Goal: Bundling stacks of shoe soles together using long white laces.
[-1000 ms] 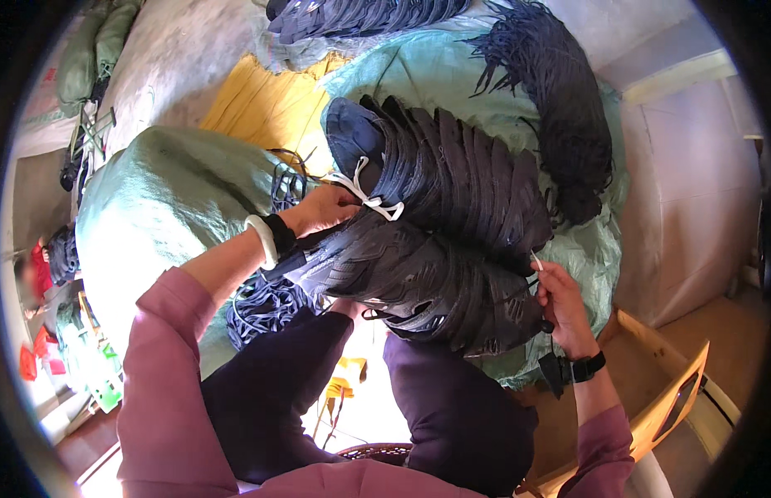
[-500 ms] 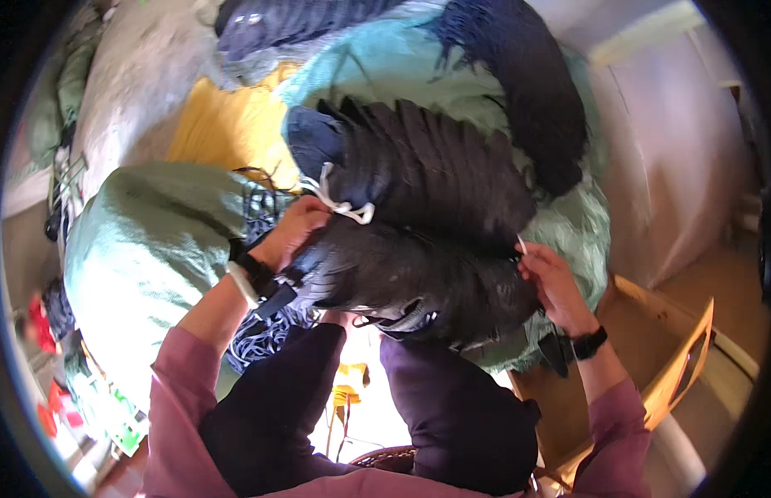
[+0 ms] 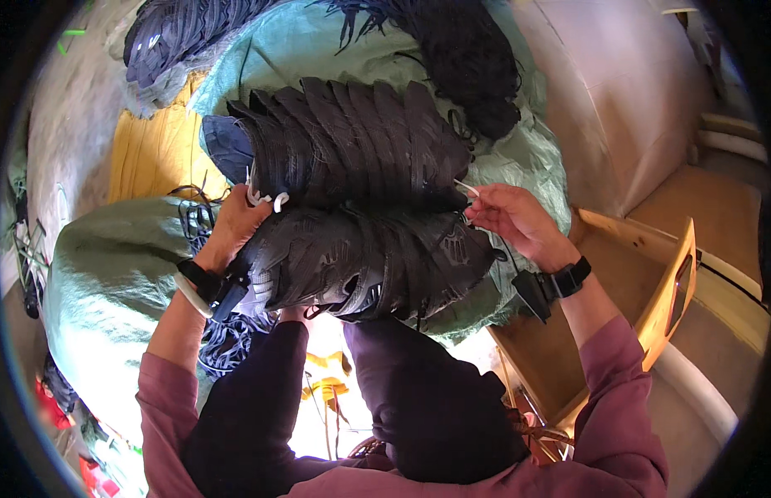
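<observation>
Black bundle [image 3: 352, 257]: between hands, near edge by knees [image 3: 402, 365] | left hand [image 3: 236, 220]: at white bow [image 3: 279, 202], hold unclear | right hand [image 3: 518, 217]: pinching white cord [image 3: 466, 188] | open drawer [image 3: 543, 357]: beyond right wrist | dark stack [image 3: 186, 33] ahead-left: cut off

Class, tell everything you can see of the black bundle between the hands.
The black bundle is many thin, curved pieces like shoe uppers, packed in two rows, one nearer the person. A dark blue piece sits at the far row's left end. The material looks like fabric and mesh. White cord shows at both ends; the left hand is at the left end, the right hand pinches cord at the right. Green sheeting lies beneath.
</observation>
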The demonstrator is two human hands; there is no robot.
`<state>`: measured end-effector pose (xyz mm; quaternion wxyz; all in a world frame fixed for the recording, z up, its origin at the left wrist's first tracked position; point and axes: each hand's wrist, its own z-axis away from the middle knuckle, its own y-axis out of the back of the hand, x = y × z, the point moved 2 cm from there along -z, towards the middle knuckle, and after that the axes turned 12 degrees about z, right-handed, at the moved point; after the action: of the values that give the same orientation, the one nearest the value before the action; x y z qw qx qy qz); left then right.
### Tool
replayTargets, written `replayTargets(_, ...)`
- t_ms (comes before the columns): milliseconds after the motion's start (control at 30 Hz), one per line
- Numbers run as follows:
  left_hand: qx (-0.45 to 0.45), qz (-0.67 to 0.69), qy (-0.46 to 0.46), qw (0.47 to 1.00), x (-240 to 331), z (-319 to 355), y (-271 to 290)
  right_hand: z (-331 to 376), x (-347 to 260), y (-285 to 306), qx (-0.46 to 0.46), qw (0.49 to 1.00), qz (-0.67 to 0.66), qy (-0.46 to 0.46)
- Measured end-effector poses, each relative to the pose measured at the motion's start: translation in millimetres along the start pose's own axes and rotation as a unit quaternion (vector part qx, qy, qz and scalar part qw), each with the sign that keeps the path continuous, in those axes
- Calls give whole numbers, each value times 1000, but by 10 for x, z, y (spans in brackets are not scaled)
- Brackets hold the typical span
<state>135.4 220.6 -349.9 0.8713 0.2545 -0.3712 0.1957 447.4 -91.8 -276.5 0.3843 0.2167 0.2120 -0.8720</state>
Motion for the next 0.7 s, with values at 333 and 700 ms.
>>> replayTargets(333,-5,-14,-39,999,-153,-131,39,-21,89,0,8,993,108,44)
replayTargets(700,4,-155,-90,984,-417,-380,256,221,-237,-216,87,865,443,220)
